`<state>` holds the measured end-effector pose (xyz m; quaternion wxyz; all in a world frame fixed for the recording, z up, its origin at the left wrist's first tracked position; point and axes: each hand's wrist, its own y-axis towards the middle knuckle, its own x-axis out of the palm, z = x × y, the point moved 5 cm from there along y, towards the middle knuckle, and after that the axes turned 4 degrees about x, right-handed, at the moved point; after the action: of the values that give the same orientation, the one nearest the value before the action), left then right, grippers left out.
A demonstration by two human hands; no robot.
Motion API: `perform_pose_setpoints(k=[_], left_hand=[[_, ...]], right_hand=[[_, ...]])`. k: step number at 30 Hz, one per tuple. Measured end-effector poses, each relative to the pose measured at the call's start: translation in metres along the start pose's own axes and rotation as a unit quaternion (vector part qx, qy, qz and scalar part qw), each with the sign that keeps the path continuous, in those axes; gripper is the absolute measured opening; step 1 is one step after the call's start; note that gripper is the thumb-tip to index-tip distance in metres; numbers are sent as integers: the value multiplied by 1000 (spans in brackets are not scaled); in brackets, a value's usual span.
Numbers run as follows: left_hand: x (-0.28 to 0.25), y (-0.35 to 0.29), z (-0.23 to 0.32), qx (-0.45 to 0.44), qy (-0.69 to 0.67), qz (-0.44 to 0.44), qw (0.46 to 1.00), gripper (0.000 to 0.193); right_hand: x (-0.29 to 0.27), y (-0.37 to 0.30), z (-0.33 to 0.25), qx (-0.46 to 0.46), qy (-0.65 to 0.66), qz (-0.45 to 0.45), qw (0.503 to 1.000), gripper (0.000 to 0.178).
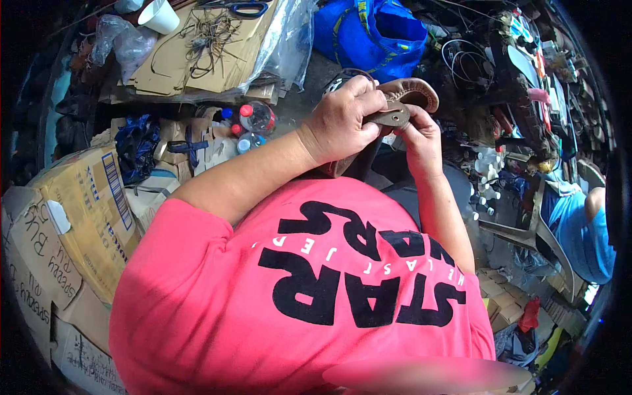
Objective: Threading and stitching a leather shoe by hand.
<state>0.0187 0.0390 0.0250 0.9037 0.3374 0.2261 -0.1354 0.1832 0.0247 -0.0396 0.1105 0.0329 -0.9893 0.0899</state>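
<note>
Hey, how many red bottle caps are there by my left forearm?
2: a larger red cap among the bottles, and a smaller red cap just below and left of it. Others may be hidden.

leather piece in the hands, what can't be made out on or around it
Head view:
Brown leather piece: partly hidden by the left hand.
Right hand: some fingertips hidden behind the leather.
Blue bag: inside too dark; top cut off by the upper edge.
Person in blue: mostly cut off by the dark rim.
</note>
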Motion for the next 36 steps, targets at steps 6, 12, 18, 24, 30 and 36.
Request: perform_pose_setpoints(k=[6,12,18,24,30,36], left_hand=[[4,-7,4,-1,8,-8,1000,27],[6,-10,5,64,10,1,998,29],[4,-11,0,-1,-24,33,999,51],[7,-13,-4,-33,3,10,999,44],[7,-12,-2,-6,-31,26,999,34],[9,-14,-6,-3,-31,57,998,31]], right_hand=[[0,0,1,-15,-13,14,1000,10],[-10,-2,-3,-81,-224,55,970,20],[-7,-5,-8,-63,-242,26,968,22],[-4,-5,-5,-16,-162,7,987,18],[-6,-6,5,13,-37,-9,999,19],[-1,-6,6,40,18,-30,999,19]])
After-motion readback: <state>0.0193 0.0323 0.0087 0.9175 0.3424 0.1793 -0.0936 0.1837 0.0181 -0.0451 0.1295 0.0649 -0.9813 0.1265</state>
